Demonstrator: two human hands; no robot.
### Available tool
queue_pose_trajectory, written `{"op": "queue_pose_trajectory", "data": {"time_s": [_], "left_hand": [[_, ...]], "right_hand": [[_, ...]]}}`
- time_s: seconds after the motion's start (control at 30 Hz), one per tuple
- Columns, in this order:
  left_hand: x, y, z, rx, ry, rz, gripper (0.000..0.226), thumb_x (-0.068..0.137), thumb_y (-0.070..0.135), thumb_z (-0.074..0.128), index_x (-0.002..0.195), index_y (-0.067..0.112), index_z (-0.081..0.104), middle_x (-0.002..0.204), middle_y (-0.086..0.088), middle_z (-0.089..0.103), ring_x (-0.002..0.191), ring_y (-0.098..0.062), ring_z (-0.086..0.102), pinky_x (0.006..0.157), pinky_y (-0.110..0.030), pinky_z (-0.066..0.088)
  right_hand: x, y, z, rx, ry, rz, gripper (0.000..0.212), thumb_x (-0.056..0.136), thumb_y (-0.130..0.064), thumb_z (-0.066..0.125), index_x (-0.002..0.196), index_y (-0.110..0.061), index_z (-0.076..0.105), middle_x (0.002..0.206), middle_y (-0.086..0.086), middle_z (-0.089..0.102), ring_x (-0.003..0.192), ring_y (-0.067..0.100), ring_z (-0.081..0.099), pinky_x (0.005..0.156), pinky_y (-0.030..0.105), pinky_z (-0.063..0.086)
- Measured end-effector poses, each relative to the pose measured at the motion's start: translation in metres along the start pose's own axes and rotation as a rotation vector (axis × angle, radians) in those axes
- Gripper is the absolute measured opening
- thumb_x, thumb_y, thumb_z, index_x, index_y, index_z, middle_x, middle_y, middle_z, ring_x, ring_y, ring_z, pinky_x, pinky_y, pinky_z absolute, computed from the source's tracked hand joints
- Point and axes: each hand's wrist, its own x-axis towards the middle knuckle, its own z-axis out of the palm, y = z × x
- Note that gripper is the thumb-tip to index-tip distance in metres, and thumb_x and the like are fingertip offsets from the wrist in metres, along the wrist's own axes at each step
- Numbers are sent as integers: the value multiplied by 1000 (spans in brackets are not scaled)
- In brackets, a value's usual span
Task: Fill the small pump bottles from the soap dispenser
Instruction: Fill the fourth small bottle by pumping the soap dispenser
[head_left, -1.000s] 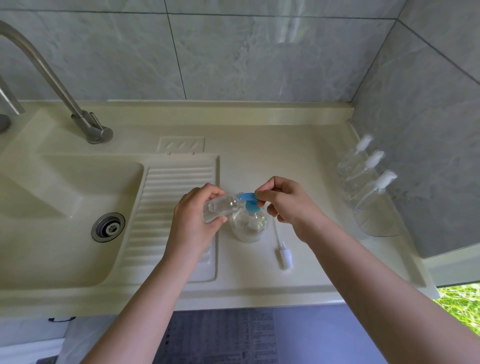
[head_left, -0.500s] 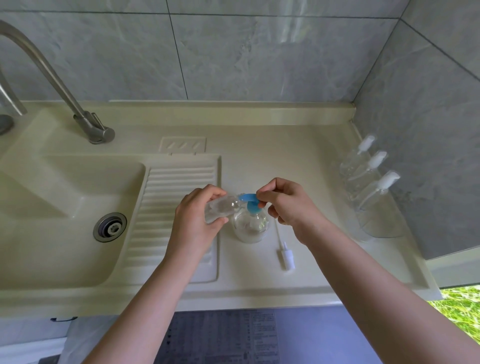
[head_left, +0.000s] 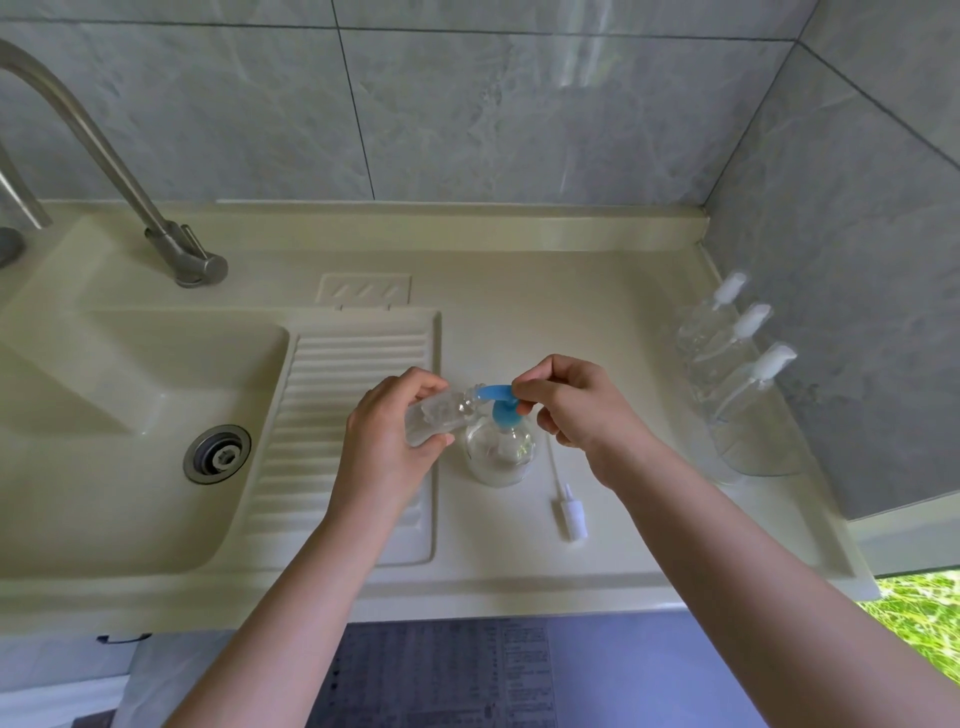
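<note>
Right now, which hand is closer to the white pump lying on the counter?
Right. The right hand is just above the loose white pump, fingers on the blue dispenser head; the left hand is farther off, over the ribbed drainboard.

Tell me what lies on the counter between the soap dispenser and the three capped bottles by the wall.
In the head view, a loose white pump cap with its tube lies between the dispenser and the capped bottles; the rest is bare counter.
</note>
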Motion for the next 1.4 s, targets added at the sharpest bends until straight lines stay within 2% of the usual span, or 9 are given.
{"op": "queue_pose_trajectory", "data": {"time_s": [0.23,0.33,0.5,0.67,0.8,1.0,1.2,1.4], "left_hand": [[-2,-3,1,16,-1,18,46,62,1,86,99,20,66,96,11,68,92,-14,61,86,-36,49],[-3,-4,2,-1,0,13,46,61,1,86,98,19,66,96,11,69,92,-15,62,85,-37,50],[-2,-3,1,-24,12,5,46,62,1,87,98,20,65,96,12,68,91,-11,61,85,-33,49],[-2,-3,3,-20,2,6,46,61,1,86,97,20,65,95,12,68,90,-12,61,85,-34,50],[-3,-8,4,-51,-14,-45,49,59,4,89,97,21,64,97,13,68,88,-7,62,84,-27,51],[-1,-7,6,-79,-21,-57,52,57,5,90,98,24,64,98,15,67,89,-2,60,81,-20,49],[1,-8,9,-69,-23,-50,52,56,4,91,97,24,65,96,15,66,86,0,59,79,-17,48],[0,-6,8,-72,-20,-27,51,57,4,90,97,23,66,96,17,65,87,1,59,80,-18,48]], "right_hand": [[-1,6,1,-36,-12,1,13,92,-5,61,81,-11,60,66,-1,62,46,9,39,40,13,30],[-2,4,2,-22,14,15,11,91,-5,62,81,-11,61,62,-4,64,47,10,39,39,12,29],[-1,-2,2,-15,20,9,11,90,-3,61,81,-10,60,61,-2,64,41,5,39,38,12,29],[0,2,3,-39,14,11,15,91,-3,60,79,-11,58,66,0,61,48,11,38,39,12,29],[1,1,1,-41,15,37,12,89,-6,62,79,-12,61,65,-2,63,52,14,37,41,16,26],[0,2,1,-55,-2,21,10,90,-8,63,81,-12,61,62,-5,64,52,15,40,40,14,30],[0,0,-1,-76,-1,31,8,89,-10,64,82,-14,63,66,-5,68,53,13,42,44,17,30],[-3,1,1,-49,-4,-7,11,91,-5,61,82,-11,60,62,-5,66,48,9,42,41,12,33]]}}
